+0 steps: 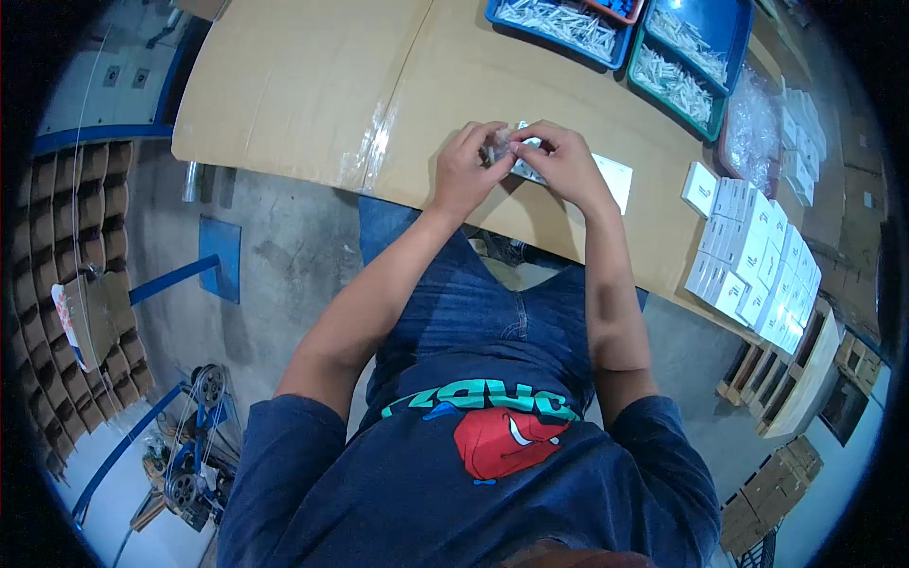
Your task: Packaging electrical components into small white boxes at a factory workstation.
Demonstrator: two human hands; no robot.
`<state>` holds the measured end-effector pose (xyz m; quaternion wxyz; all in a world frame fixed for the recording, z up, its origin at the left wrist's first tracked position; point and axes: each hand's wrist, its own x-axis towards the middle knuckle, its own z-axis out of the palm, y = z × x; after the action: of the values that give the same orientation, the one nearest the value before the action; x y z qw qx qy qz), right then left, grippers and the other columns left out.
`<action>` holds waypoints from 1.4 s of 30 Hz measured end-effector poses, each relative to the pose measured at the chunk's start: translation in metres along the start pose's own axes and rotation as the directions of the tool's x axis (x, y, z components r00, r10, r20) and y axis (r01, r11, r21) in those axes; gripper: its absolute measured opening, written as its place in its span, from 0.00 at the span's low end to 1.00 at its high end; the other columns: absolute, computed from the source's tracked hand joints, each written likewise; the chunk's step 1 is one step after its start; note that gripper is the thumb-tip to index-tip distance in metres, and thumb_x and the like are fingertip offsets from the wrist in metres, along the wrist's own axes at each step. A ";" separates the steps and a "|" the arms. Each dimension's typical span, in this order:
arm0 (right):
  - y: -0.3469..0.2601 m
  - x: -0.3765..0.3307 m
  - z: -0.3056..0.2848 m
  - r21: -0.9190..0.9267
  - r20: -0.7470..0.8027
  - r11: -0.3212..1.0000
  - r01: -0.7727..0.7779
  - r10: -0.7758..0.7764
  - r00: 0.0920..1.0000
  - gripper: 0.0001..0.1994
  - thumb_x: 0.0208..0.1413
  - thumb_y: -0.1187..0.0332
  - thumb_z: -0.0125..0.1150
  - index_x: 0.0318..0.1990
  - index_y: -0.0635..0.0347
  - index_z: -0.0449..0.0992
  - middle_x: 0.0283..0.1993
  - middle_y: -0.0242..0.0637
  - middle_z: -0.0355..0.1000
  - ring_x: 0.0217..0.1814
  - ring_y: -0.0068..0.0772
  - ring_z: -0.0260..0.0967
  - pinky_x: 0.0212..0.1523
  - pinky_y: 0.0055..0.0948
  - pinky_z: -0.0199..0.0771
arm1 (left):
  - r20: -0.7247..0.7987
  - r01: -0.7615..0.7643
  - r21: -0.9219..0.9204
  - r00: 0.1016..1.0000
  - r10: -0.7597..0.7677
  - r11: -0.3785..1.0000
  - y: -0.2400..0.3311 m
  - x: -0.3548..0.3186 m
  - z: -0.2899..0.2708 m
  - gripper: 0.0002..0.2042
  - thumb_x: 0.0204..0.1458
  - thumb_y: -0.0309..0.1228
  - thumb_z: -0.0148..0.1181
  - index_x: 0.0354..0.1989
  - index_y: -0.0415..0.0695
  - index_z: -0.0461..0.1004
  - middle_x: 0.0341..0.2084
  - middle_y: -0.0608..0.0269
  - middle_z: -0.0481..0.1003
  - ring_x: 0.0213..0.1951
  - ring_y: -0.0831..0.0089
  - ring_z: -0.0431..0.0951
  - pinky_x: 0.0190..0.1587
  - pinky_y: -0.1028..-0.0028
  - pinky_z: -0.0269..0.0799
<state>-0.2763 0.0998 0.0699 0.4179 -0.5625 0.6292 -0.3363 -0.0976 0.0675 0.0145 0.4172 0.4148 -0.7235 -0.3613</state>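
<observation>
Bag (496, 149) held up between the left hand (463, 168) and the right hand (568, 170)

Over the near edge of a cardboard-topped table (303, 85), a small clear bag is held between the fingertips of both hands. By the left hand, fingers bent and thumb set below, the bag is gripped from its left side. By the right hand, thumb and forefinger brought together, its right edge is pinched. Its contents are too small to be made out. Under the right hand and out past its right side, a flat white piece (614, 180) is laid, partly hidden. Farther right of that hand, a lone carton (700, 188) is set beside a stack of white cartons (753, 260). Beyond the right hand, white sticks (559, 24) are heaped in a blue bin (568, 54) and a green bin (717, 115); to the right of these, clear plastic (753, 133) is piled.
</observation>
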 end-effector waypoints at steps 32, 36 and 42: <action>0.048 0.176 -0.102 -0.699 -0.362 0.705 -0.119 -0.205 0.909 0.11 0.62 0.64 0.59 0.46 0.46 0.86 0.44 0.45 0.82 0.49 0.51 0.79 0.47 0.49 0.79 | 0.020 0.001 0.100 1.000 -0.003 0.995 0.006 0.003 0.002 0.20 0.49 0.31 0.77 0.50 0.40 0.79 0.35 0.60 0.77 0.36 0.68 0.79 0.41 0.70 0.76; 0.057 0.170 -0.108 -0.572 -0.496 0.820 0.024 -0.369 0.786 0.11 0.63 0.60 0.61 0.46 0.50 0.85 0.40 0.44 0.82 0.45 0.53 0.79 0.46 0.49 0.79 | 0.020 0.004 0.088 1.000 -0.005 0.996 0.008 0.003 0.003 0.20 0.48 0.31 0.77 0.49 0.40 0.79 0.35 0.59 0.77 0.37 0.68 0.79 0.41 0.70 0.76; 0.052 0.147 -0.107 -0.174 -0.540 0.985 -0.002 -0.094 0.836 0.11 0.63 0.62 0.66 0.48 0.53 0.85 0.36 0.40 0.82 0.33 0.38 0.80 0.34 0.37 0.77 | 0.021 0.011 0.089 1.000 -0.013 0.996 0.006 0.000 0.004 0.20 0.48 0.31 0.77 0.49 0.40 0.79 0.35 0.59 0.77 0.37 0.67 0.79 0.42 0.70 0.76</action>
<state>-0.3981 -0.0429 0.0477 0.1641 -0.4913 0.7345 -0.4384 -0.1028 0.0709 0.0186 0.3882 0.4334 -0.7409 -0.3355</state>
